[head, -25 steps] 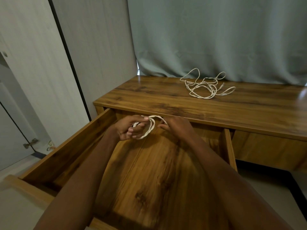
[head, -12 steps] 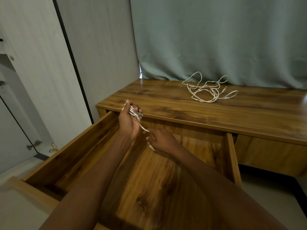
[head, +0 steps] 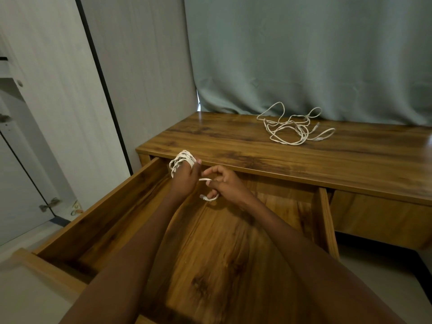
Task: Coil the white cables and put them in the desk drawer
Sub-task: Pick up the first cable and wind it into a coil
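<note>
- Over the open drawer (head: 109, 220), near its back end, holding both hands up in the air, close together but not touching.
- Wearing a white cable (head: 181, 161) wound in many loops around the left hand (head: 184, 176).
- Keeping the left fingers (head: 197, 163) pressed together and pointing up toward the table (head: 233, 146) edge, with the loops sitting across them and the back of the hand.
- Running a short bit of the same cable from the left hand over to the right hand (head: 225, 183).
- Pinching that loose end with the right fingers (head: 211, 170), thumb and pointer curled in around it, other fingers bent.
- Letting the very end of the cable curl down under the right hand, hanging just above the drawer floor.
- Showing only bare wood inside the drawer under both arms.
- Lying far back on the table, well apart from the hands, a second white cable (head: 292, 127) in a loose messy heap.
- Spreading out in big floppy loops, with two ends sticking out to the right side of the heap.
- Hanging behind the table, a grey-green curtain (head: 304, 54), reaching down to the back edge of the wood.
- Standing on the left, a pale cupboard door (head: 46, 101) with a dark strip along its edge.
- Sitting beside the open drawer on the right, a closed drawer front (head: 378, 218) under the table top.
</note>
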### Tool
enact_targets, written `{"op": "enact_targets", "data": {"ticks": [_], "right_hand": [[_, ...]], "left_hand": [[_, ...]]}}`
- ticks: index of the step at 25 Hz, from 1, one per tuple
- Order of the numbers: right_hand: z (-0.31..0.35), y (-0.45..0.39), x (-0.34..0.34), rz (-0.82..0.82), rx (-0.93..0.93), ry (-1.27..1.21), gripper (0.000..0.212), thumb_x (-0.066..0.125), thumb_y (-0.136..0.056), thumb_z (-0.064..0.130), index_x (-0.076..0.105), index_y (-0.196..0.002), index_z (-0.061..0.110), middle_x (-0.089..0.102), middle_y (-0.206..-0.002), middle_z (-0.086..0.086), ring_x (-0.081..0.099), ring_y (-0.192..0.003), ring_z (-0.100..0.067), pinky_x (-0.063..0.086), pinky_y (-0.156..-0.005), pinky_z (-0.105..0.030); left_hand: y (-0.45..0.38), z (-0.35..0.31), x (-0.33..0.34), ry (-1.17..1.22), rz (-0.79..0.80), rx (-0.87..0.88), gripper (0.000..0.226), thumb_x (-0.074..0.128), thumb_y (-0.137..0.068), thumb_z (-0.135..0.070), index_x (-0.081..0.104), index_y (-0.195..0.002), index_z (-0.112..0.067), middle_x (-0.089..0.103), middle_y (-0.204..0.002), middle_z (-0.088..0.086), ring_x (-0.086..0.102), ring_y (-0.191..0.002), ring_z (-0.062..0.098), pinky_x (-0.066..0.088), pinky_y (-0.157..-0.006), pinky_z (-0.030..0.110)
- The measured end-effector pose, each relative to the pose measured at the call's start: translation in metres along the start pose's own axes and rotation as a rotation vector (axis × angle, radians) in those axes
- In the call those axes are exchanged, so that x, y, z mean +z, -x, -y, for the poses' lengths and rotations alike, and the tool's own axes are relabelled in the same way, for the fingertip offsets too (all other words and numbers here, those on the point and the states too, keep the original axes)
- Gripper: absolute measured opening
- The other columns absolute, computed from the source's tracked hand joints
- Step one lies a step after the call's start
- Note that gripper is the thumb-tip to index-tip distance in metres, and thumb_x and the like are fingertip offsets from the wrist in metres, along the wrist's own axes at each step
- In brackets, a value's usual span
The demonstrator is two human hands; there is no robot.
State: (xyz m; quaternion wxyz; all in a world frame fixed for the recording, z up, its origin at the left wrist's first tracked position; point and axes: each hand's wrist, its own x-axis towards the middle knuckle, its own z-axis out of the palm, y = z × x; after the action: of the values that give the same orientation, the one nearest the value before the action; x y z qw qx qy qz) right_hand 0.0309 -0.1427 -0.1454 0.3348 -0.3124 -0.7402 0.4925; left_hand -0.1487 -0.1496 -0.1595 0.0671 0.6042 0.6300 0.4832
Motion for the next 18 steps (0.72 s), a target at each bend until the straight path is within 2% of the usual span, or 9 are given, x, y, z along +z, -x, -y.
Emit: {"op": "enact_targets", "data": {"ticks": [3,5,7,8,10,12,14,16,18], "right_hand": [[0.002,-0.002,-0.015,-0.106,-0.011,-0.046,0.026,0.06,-0.094,0.004,0.06,-0.12,0.012,0.065,-0.068,-0.007,0.063,-0.058,-0.013,0.051,-0.063,-0.025],[0.0,-0.003,-0.023,-0.148,-0.037,0.0,0.024,0.058,-0.096,0.005,0.063,-0.116,0.018,0.061,-0.067,-0.004,0.058,-0.058,-0.01,0.048,-0.062,-0.023],[-0.003,-0.006,-0.028,-0.209,-0.079,0.008,0.022,0.056,-0.098,0.006,0.067,-0.109,0.021,0.061,-0.075,-0.002,0.053,-0.059,-0.006,0.045,-0.062,-0.022],[-0.004,-0.007,-0.031,-0.239,-0.104,0.029,0.021,0.055,-0.099,0.007,0.07,-0.106,0.021,0.064,-0.081,0.003,0.054,-0.062,-0.003,0.044,-0.063,-0.02],[-0.005,-0.009,-0.033,-0.267,-0.138,0.07,0.02,0.055,-0.1,0.01,0.073,-0.104,0.019,0.069,-0.091,0.012,0.06,-0.072,0.006,0.044,-0.067,-0.014],[-0.005,-0.009,-0.034,-0.267,-0.131,0.054,0.013,0.064,-0.096,0.025,0.073,-0.105,0.024,0.065,-0.079,0.012,0.056,-0.064,0.001,0.043,-0.062,-0.02],[-0.004,-0.007,-0.034,-0.271,-0.102,0.13,0.03,0.074,-0.086,0.048,0.071,-0.111,0.032,0.051,-0.066,0.014,0.042,-0.055,-0.002,0.035,-0.055,-0.023],[-0.005,-0.007,-0.035,-0.296,-0.081,0.312,0.05,0.076,-0.074,0.064,0.068,-0.116,0.036,0.057,-0.078,0.018,0.047,-0.062,0.0,0.037,-0.059,-0.022],[-0.006,-0.007,-0.038,-0.322,-0.071,0.503,0.061,0.072,-0.066,0.076,0.064,-0.115,0.04,0.065,-0.102,0.019,0.056,-0.079,0.0,0.047,-0.069,-0.028]], "left_hand": [[0.002,0.002,-0.006,-0.085,0.212,-0.05,0.063,0.04,-0.1,-0.052,0.06,-0.066,-0.002,0.063,-0.06,0.012,0.062,-0.058,0.02,0.053,-0.069,0.048],[0.007,-0.012,-0.006,-0.002,0.36,-0.146,0.059,0.042,-0.102,-0.046,0.061,-0.078,0.004,0.063,-0.067,0.015,0.059,-0.062,0.018,0.053,-0.069,0.042],[0.009,-0.027,-0.006,0.011,0.47,-0.201,0.051,0.044,-0.098,-0.046,0.06,-0.084,0.0,0.06,-0.075,0.01,0.054,-0.068,0.016,0.047,-0.066,0.035],[0.009,-0.032,-0.005,-0.04,0.513,-0.162,0.046,0.046,-0.094,-0.046,0.059,-0.083,-0.003,0.059,-0.077,0.008,0.054,-0.07,0.015,0.046,-0.066,0.033],[0.009,-0.037,-0.001,-0.289,0.545,0.04,0.04,0.048,-0.087,-0.045,0.06,-0.089,-0.007,0.062,-0.085,0.008,0.057,-0.076,0.019,0.05,-0.074,0.038],[0.008,-0.036,0.007,-0.479,0.494,0.211,0.032,0.054,-0.091,-0.036,0.06,-0.101,-0.007,0.064,-0.098,0.011,0.06,-0.09,0.024,0.048,-0.086,0.037],[0.01,-0.036,0.014,-0.57,0.444,0.309,0.032,0.052,-0.095,-0.028,0.059,-0.115,-0.004,0.064,-0.113,0.017,0.059,-0.104,0.029,0.043,-0.09,0.034],[0.012,-0.035,0.02,-0.62,0.456,0.347,0.034,0.048,-0.097,-0.027,0.059,-0.121,-0.004,0.064,-0.12,0.019,0.06,-0.108,0.032,0.045,-0.09,0.037],[0.015,-0.036,0.024,-0.654,0.453,0.394,0.034,0.049,-0.096,-0.025,0.06,-0.119,-0.003,0.064,-0.119,0.019,0.061,-0.108,0.034,0.046,-0.089,0.038]]}}
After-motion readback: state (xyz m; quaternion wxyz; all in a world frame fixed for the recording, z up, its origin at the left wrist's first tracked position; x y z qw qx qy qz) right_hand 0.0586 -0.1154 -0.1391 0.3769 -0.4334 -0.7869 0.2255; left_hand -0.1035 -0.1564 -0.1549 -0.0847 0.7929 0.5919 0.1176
